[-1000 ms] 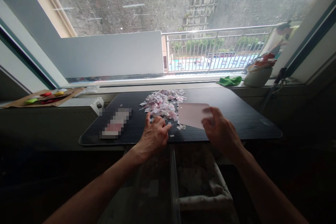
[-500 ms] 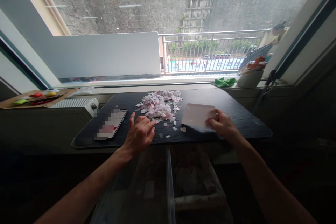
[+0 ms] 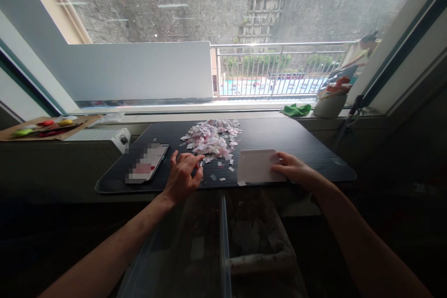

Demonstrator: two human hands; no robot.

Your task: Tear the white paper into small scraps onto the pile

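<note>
A heap of small pale paper-like pieces, some tinged pink, lies on the dark tabletop. At the heap's near edge is my left hand, fingers curled and thumb close to the index finger; a tiny bit seems to sit between them, too small to name. My right hand grips the right side of a pale flat rectangular plate, thumb on top, by the table's front edge. One small piece shows at the plate's lower left corner. Several loose pieces lie between my hands.
A phone, partly blurred out, lies left of my left hand. Below the table's edge stands a clear plastic bin. A green cloth and a white pot are on the sill. Cardboard with coloured items rests left.
My right hand has drawn the pale plate slightly left and toward me, to the front edge. My left hand has shifted a little left, with index finger and thumb nearer each other.
</note>
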